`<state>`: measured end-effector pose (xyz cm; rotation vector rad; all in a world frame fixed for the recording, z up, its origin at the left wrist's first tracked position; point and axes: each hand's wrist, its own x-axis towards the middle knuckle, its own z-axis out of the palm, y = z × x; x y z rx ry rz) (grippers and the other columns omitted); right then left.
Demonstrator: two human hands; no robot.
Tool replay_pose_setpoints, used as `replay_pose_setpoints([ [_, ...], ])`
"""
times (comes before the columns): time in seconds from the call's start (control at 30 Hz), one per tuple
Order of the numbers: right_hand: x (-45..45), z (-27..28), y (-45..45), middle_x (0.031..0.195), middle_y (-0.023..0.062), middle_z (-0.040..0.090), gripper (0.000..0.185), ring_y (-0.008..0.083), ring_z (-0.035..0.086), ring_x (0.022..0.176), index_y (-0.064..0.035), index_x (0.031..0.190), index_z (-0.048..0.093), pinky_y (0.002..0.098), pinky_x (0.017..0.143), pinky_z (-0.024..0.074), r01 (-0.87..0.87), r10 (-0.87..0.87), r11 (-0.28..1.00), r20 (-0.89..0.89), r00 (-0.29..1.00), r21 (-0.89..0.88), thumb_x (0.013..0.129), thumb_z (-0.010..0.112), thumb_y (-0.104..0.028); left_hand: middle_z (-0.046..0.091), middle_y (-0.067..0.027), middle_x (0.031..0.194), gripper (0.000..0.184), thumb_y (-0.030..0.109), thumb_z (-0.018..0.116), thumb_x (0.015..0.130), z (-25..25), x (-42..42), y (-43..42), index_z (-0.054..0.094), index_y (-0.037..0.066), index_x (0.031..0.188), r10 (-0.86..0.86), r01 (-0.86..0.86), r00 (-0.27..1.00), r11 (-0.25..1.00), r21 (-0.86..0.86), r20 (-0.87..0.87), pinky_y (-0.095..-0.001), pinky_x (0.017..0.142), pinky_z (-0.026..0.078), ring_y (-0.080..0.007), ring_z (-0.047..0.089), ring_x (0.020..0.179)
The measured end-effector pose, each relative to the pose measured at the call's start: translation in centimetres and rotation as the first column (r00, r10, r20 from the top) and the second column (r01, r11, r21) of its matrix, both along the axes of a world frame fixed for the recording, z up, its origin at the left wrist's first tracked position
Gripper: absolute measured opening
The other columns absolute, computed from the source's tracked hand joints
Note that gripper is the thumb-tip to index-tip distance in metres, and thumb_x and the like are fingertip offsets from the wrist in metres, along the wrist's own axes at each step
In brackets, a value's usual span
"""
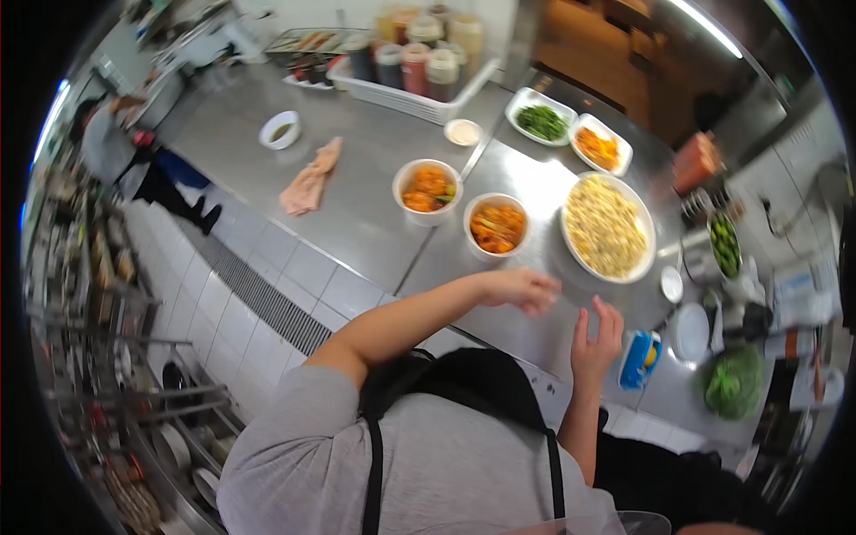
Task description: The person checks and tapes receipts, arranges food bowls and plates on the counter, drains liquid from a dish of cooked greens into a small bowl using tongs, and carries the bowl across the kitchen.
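Note:
My left hand [522, 290] hovers over the near edge of the steel counter, just below a bowl of orange-red food [497, 226]. Its fingers are blurred by motion, so how far they are closed is unclear. To the right, my right hand [596, 341] is raised with its fingers apart and nothing in it. Beside it lies a blue and white packet [639, 360]. A second bowl of orange food [428, 189] stands further left. Beyond my hands is a large white dish of pale yellow chopped food [607, 226].
Sauce bottles fill a white basket [419, 98] at the back. Trays of greens [540, 121] and orange food [600, 146], a pink cloth [311, 178] and a small bowl [280, 130] stand around. Bagged greens [734, 383] lie right. Another person [120, 147] is far left.

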<state>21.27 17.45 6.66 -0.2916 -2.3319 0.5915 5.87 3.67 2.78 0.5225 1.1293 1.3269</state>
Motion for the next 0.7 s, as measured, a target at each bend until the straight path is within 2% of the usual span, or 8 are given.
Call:
replay_pose_setpoints([
  [0.07, -0.5, -1.5, -0.8, 0.073, 0.0094, 0.055, 0.029, 0.0255, 0.053, 0.070, -0.0035, 0.106, 0.055, 0.0346, 0.066, 0.0422, -0.184, 0.181, 0.983, 0.116, 0.977, 0.018, 0.077, 0.057, -0.005, 0.058, -0.0052, 0.091, 0.033, 0.021, 0.058, 0.081, 4.0, -0.9, -7.1, 0.055, 0.003, 0.108, -0.080, 0.077, 0.983, 0.997, -0.029, -0.162, -0.0238, 0.072, 0.047, -0.0096, 0.058, 0.077],
  [0.17, -2.9, -3.5, -3.3, 0.059, 0.0071, 0.050, 0.017, 0.0221, 0.049, 0.054, -0.0036, 0.095, 0.058, 0.0320, 0.053, 0.0404, -0.257, 0.267, 0.945, 0.027, 0.963, -0.201, 0.078, 0.055, -0.003, 0.058, -0.0044, 0.081, 0.023, 0.017, 0.057, 0.080, 6.5, -3.8, -18.3, 0.058, 0.006, 0.101, 0.309, -0.346, 0.901, 0.935, -0.074, -0.303, -0.0226, 0.062, 0.048, -0.0077, 0.057, 0.070],
  [0.27, -5.4, -0.2, -8.1, 0.061, 0.0090, 0.052, 0.006, 0.0214, 0.048, 0.049, -0.0025, 0.081, 0.061, 0.0297, 0.047, 0.0395, -0.214, 0.195, 0.832, -0.091, 0.976, -0.512, 0.079, 0.055, -0.003, 0.055, -0.0058, 0.089, 0.036, 0.008, 0.057, 0.076, 6.1, -10.1, -29.1, 0.050, 0.009, 0.111, 0.642, -0.787, 0.440, 0.612, 0.074, -0.628, -0.0244, 0.060, 0.047, -0.0113, 0.055, 0.072],
  [0.4, -8.8, 0.5, -12.5, 0.062, 0.0099, 0.053, 0.006, 0.0214, 0.047, 0.046, -0.0021, 0.077, 0.061, 0.0291, 0.046, 0.0388, -0.292, 0.232, 0.918, -0.235, 0.944, -0.267, 0.078, 0.055, -0.002, 0.050, -0.0110, 0.099, 0.045, 0.017, 0.055, 0.079, 1.3, -21.8, -42.5, 0.039, 0.007, 0.120, 0.940, -0.999, -0.044, -0.044, 0.007, -0.339, -0.0239, 0.060, 0.048, -0.0165, 0.053, 0.070],
  [0.53, -9.2, -0.4, -16.9, 0.064, 0.0087, 0.055, 0.011, 0.0212, 0.049, 0.048, -0.0030, 0.085, 0.060, 0.0291, 0.048, 0.0399, -0.381, 0.378, 0.921, -0.054, 0.924, -0.085, 0.074, 0.059, -0.003, 0.040, -0.0185, 0.120, 0.068, 0.034, 0.061, 0.076, -0.9, -28.6, -47.8, 0.029, 0.005, 0.129, 0.949, -0.992, 0.024, -0.017, -0.125, -0.315, -0.0340, 0.078, 0.047, -0.0283, 0.053, 0.093],
  [0.6, -9.0, -0.2, -19.7, 0.064, 0.0079, 0.055, 0.013, 0.0205, 0.049, 0.049, -0.0036, 0.086, 0.060, 0.0291, 0.049, 0.0402, -0.299, 0.300, 0.951, -0.005, 0.954, -0.078, 0.073, 0.060, -0.003, 0.020, -0.0231, 0.136, 0.099, 0.052, 0.066, 0.065, -1.7, -32.3, -48.2, 0.016, 0.002, 0.134, 0.623, -0.991, 0.066, -0.048, -0.123, -0.780, -0.0435, 0.098, 0.030, -0.0383, 0.033, 0.119],
  [0.67, -8.6, -0.2, -21.8, 0.063, 0.0053, 0.054, 0.013, 0.0190, 0.050, 0.051, -0.0047, 0.084, 0.060, 0.0295, 0.050, 0.0404, -0.249, 0.261, 0.958, 0.075, 0.962, -0.141, 0.071, 0.062, -0.004, 0.013, -0.0254, 0.139, 0.120, 0.062, 0.068, 0.054, -1.5, -34.2, -47.7, 0.009, -0.004, 0.134, 0.146, -0.965, -0.083, 0.235, 0.116, -0.986, -0.0421, 0.105, 0.015, -0.0375, 0.014, 0.128],
  [0.7, -8.3, -0.4, -22.6, 0.062, 0.0043, 0.053, 0.013, 0.0189, 0.051, 0.052, -0.0058, 0.084, 0.060, 0.0296, 0.050, 0.0404, -0.223, 0.237, 0.965, 0.101, 0.966, -0.136, 0.071, 0.062, -0.005, 0.019, -0.0265, 0.137, 0.122, 0.062, 0.070, 0.051, -1.6, -36.0, -48.0, 0.011, -0.008, 0.132, -0.037, -0.945, -0.094, 0.319, 0.077, -0.995, -0.0376, 0.104, 0.018, -0.0356, 0.021, 0.127],
])
